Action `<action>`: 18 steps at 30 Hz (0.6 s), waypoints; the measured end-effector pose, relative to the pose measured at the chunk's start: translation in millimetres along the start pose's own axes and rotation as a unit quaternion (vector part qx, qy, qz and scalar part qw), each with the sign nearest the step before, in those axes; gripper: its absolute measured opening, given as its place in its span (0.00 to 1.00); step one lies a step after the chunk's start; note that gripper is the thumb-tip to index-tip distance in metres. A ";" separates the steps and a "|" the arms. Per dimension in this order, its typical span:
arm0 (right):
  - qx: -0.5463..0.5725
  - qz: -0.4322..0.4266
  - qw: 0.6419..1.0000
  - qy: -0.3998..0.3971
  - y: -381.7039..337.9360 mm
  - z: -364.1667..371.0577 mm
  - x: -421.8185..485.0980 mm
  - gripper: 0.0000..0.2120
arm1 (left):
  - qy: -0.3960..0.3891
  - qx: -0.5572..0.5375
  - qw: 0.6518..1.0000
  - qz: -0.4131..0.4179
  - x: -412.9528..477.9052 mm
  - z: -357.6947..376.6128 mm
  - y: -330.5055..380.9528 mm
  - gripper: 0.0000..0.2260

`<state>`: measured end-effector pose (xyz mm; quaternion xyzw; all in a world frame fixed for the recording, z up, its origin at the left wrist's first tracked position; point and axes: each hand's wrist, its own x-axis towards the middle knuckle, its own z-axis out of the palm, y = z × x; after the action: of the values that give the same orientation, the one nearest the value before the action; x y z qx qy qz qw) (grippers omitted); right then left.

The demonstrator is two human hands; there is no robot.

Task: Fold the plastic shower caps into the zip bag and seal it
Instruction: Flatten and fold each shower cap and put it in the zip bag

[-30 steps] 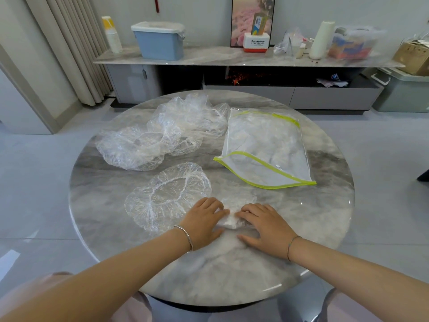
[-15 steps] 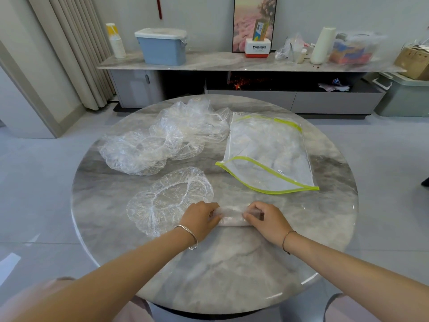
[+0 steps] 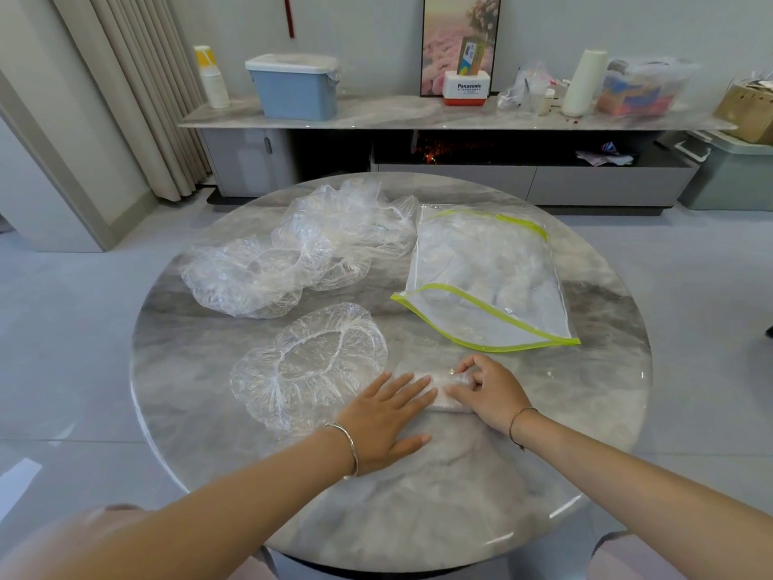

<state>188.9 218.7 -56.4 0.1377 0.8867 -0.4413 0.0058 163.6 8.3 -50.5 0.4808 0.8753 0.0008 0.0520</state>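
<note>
Bare forearms stretched forward, left hand (image 3: 387, 416) flat, palm down, fingers (image 3: 403, 387) straight and spread, right hand (image 3: 489, 393) just beside it, fingers curled, pinching cap (image 3: 439, 380)

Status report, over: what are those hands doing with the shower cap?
Left hand flat, pressing folded cap. Right hand pinching its end. Zip bag open just beyond, nothing between. Unfolded cap beside left hand.

Pretty clearly someone's living room tbh; long beige curtains (image 3: 138, 98) on the left, low marble-topped TV cabinet (image 3: 376, 113) along the wall with a framed flower picture (image 3: 443, 35) and a blue storage bin (image 3: 295, 87); round marble counter (image 3: 418, 496), pale tiled floor (image 3: 62, 328)
</note>
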 end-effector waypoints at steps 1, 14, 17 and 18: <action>0.004 0.004 1.000 0.002 -0.6 -1.1 0.4 0.11 | -0.014 -0.014 1.000 -0.008 0.1 2.0 -0.6 0.38; -0.014 0.048 0.997 0.051 4.2 -21.6 6.1 0.11 | -0.024 -0.024 0.999 -0.022 7.0 1.5 5.1 0.41; -0.057 0.005 0.996 0.066 3.9 -27.5 3.7 0.11 | -0.004 -0.010 1.000 -0.018 8.9 2.5 4.3 0.40; -0.065 -0.029 0.995 0.076 2.2 -27.6 1.7 0.11 | -0.006 -0.005 1.000 -0.017 9.6 1.4 4.5 0.41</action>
<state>190.9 242.0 -41.5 0.1445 0.9148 -0.3714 -0.0651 162.4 18.7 -52.6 0.4657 0.8830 0.0016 0.0593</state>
